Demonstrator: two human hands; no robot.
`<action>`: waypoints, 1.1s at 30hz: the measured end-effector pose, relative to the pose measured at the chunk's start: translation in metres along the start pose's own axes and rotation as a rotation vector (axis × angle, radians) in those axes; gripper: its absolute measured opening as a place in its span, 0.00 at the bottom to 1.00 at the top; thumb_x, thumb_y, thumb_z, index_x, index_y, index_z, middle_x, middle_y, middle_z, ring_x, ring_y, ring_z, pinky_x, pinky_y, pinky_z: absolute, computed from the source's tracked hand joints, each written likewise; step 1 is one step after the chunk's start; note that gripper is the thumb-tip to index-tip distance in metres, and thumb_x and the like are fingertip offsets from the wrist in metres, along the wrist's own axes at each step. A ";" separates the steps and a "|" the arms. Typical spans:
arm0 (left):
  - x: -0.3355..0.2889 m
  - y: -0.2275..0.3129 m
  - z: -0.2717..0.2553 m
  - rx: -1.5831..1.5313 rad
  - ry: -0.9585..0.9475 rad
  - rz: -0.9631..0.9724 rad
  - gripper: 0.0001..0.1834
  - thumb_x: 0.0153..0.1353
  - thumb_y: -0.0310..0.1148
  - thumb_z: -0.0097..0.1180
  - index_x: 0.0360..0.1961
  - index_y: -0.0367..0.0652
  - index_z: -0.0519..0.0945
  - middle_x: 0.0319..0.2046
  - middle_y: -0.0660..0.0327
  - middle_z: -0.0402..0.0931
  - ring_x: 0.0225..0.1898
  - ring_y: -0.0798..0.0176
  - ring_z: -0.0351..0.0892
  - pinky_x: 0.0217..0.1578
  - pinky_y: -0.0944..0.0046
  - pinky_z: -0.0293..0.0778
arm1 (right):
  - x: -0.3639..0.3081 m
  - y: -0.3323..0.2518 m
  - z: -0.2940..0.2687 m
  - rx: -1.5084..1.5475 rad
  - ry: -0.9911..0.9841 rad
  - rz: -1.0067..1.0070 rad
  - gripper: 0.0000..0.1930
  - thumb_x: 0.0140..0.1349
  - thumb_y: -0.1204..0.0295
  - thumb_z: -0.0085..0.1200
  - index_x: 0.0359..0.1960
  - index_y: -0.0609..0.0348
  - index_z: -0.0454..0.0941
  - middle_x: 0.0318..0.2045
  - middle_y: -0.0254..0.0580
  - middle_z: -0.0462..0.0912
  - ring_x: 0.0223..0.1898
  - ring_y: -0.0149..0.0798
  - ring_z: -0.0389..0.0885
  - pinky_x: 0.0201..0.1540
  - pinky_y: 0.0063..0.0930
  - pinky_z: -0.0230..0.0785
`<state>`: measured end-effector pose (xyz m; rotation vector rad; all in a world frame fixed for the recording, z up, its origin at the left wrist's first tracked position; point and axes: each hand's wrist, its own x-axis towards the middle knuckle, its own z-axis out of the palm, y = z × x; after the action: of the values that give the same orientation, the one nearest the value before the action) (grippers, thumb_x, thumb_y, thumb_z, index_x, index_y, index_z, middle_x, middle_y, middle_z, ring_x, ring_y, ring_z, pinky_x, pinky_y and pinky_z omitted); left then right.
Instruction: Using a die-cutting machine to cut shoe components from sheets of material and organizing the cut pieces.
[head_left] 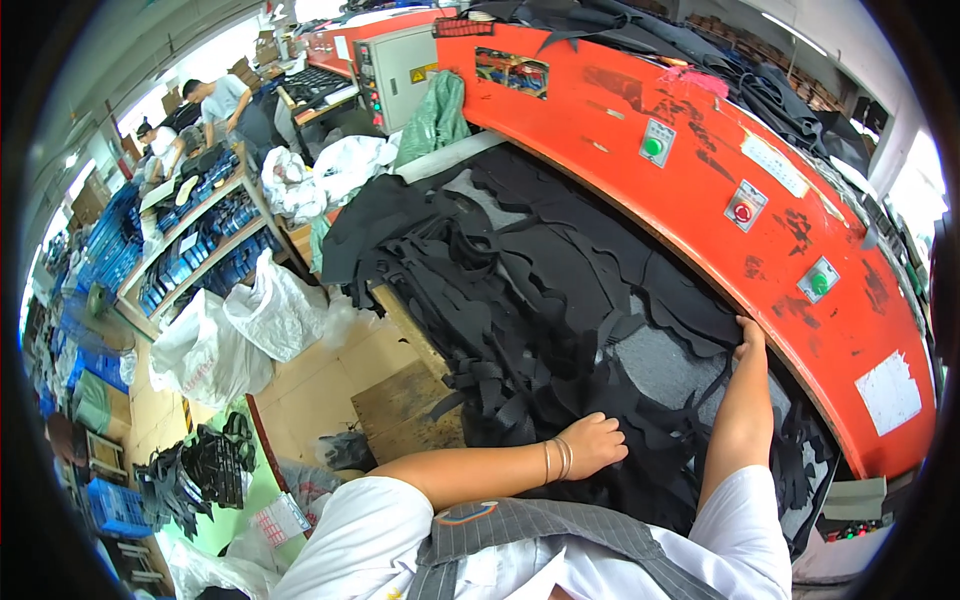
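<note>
1. I see my left hand [597, 441] lying palm-down on the heap of black cut material [540, 300], fingers loosely curled against the top layer; I cannot tell whether it pinches a piece or only rests there. Thin bangles [556, 460] circle that wrist.
2. My right hand [751, 337] is stretched far forward, fingers laid against the back edge of the black sheet just beside the lower lip of the red machine housing [700, 170]. Whether it grips the edge is hidden from me.
3. The black material covers the grey work bed [660, 365] in front of me, a tangle of scalloped strips and offcuts, with loose ends hanging over the near-left edge.
4. On the red housing I see a green round button [652, 146], a red one [742, 212] and a second green one [819, 283], spaced along its curved face. More black scrap lies piled on top of it.
5. To my left, white plastic sacks [240, 330] stand on the floor beside a rack of blue trays [200, 250].
6. Two other people [215, 105] work at the far end of that rack, well apart from me.
</note>
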<state>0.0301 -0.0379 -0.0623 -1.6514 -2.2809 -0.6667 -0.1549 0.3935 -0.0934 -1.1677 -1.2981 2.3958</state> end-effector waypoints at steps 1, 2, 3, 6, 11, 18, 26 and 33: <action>0.002 -0.002 -0.001 0.008 0.003 -0.013 0.01 0.50 0.32 0.54 0.24 0.51 0.74 0.25 0.68 0.69 0.34 0.64 0.69 0.35 0.64 0.63 | -0.005 0.005 0.001 -0.034 0.079 -0.151 0.21 0.52 0.78 0.58 0.51 0.61 0.75 0.50 0.48 0.79 0.51 0.45 0.78 0.56 0.37 0.69; 0.010 -0.004 -0.011 0.020 0.053 0.009 0.02 0.48 0.32 0.54 0.23 0.51 0.74 0.25 0.67 0.69 0.34 0.64 0.69 0.35 0.64 0.63 | -0.010 0.009 0.001 -0.063 0.160 -0.305 0.21 0.51 0.80 0.59 0.50 0.60 0.75 0.48 0.48 0.80 0.49 0.45 0.79 0.54 0.36 0.71; 0.018 -0.005 -0.026 0.046 0.092 0.024 0.02 0.47 0.32 0.54 0.23 0.50 0.73 0.24 0.67 0.68 0.33 0.64 0.69 0.35 0.64 0.63 | -0.013 0.014 0.002 -0.058 0.185 -0.365 0.24 0.50 0.81 0.61 0.51 0.59 0.74 0.47 0.47 0.80 0.49 0.44 0.79 0.54 0.37 0.72; 0.041 -0.020 -0.077 0.126 0.250 -0.032 0.05 0.41 0.30 0.54 0.22 0.49 0.72 0.23 0.66 0.69 0.32 0.62 0.70 0.36 0.62 0.63 | -0.024 0.029 -0.001 -0.038 0.186 -0.367 0.26 0.49 0.81 0.62 0.53 0.58 0.71 0.49 0.47 0.78 0.48 0.44 0.78 0.53 0.38 0.72; 0.022 -0.084 -0.199 -0.106 0.657 -0.439 0.19 0.39 0.28 0.67 0.38 0.44 0.81 0.36 0.57 0.81 0.39 0.56 0.80 0.44 0.58 0.74 | -0.027 0.040 -0.045 0.253 -0.355 -0.393 0.27 0.53 0.79 0.61 0.56 0.58 0.69 0.51 0.42 0.76 0.52 0.44 0.76 0.56 0.44 0.71; -0.199 -0.214 -0.276 -1.340 1.430 -0.844 0.22 0.57 0.32 0.62 0.50 0.31 0.74 0.49 0.50 0.77 0.52 0.51 0.75 0.57 0.51 0.67 | -0.046 0.024 -0.048 -0.128 -0.354 -0.175 0.26 0.55 0.74 0.60 0.57 0.56 0.70 0.53 0.42 0.76 0.56 0.47 0.72 0.63 0.47 0.60; -0.367 -0.304 -0.202 -1.495 1.740 -0.971 0.22 0.61 0.35 0.58 0.55 0.40 0.72 0.55 0.57 0.73 0.58 0.50 0.70 0.61 0.45 0.62 | -0.158 -0.044 0.108 -1.326 0.129 -0.763 0.16 0.49 0.71 0.62 0.42 0.60 0.80 0.34 0.42 0.81 0.40 0.41 0.79 0.48 0.34 0.66; -0.366 -0.345 -0.172 -1.850 1.690 -0.891 0.23 0.61 0.36 0.58 0.56 0.38 0.71 0.57 0.54 0.71 0.59 0.47 0.68 0.62 0.42 0.60 | -0.231 0.060 0.405 -1.236 0.076 -1.591 0.17 0.53 0.67 0.64 0.42 0.63 0.80 0.45 0.53 0.80 0.49 0.51 0.76 0.54 0.38 0.66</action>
<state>-0.1864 -0.5152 -0.1544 0.5370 -0.4256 -2.9523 -0.2739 -0.0111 0.1152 0.0260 -2.3055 0.3343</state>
